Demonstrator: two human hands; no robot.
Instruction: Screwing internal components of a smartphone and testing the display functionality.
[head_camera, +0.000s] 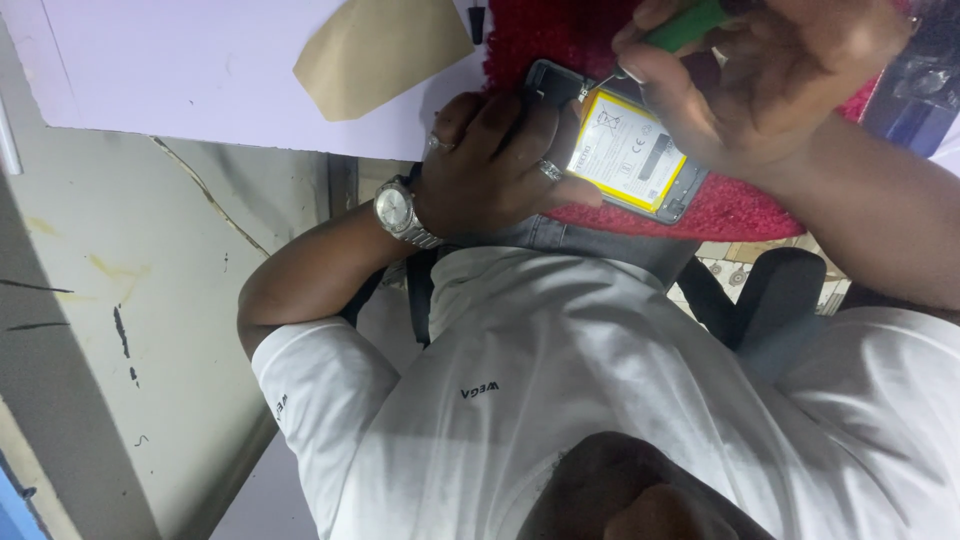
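Opened phone (672, 196): lies back-up on a red fluffy mat (740, 212) at the near edge of the counter (200, 70), directly ahead of the person's torso. The back cover is off, and a white battery (628, 150) with a yellow border fills most of the body. The dark upper end of the frame points toward the far side.

Left hand (480, 165): rests on the phone's left side. Its fingers (530, 135) are pressed together and curled over the frame edge, with the thumb lying along the lower edge of the battery. It wears two rings (550, 170) and a silver wristwatch (395, 210).

Right hand (760, 80): is above the phone's upper right part. Its fingers (650, 70) pinch a green-handled tool (685, 25), and a thin metal tip shows at the top corner of the battery (whether it touches cannot be told).

Surroundings: a tan paper piece (380, 50) lies flat on the pale counter, well apart from the mat. A clear plastic packet (925, 80) sits at the right edge of the view, beyond the right wrist. The person wears a white shirt (560, 400). A black chair part (780, 300) shows below the mat, and a worn grey floor (120, 300) lies to the left.
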